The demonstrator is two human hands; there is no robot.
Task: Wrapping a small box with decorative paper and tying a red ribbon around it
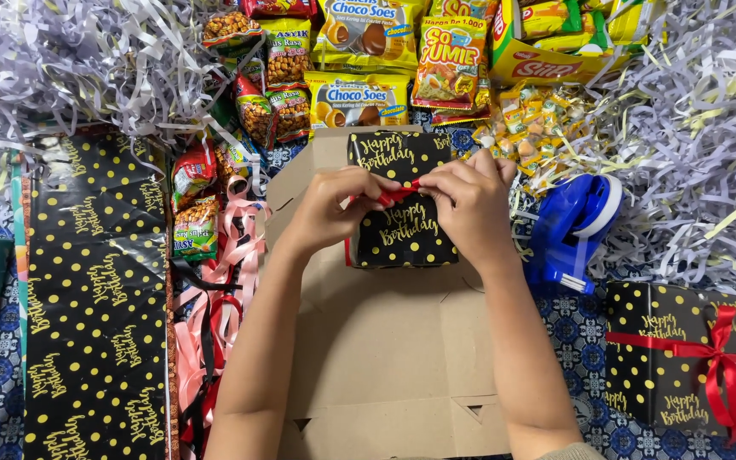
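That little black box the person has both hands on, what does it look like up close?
The wrapped box is small and squarish, covered in glossy black paper with gold dots and gold cursive lettering. It lies flat on a brown cardboard sheet. A red ribbon crosses its top and runs down its left side. The left hand and right hand rest on top, pinching the ribbon at the middle. The hands hide part of its top face.

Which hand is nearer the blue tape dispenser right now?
Right. The right hand sits on the wrapped box, just left of the blue tape dispenser; the left hand is farther left, across the box.
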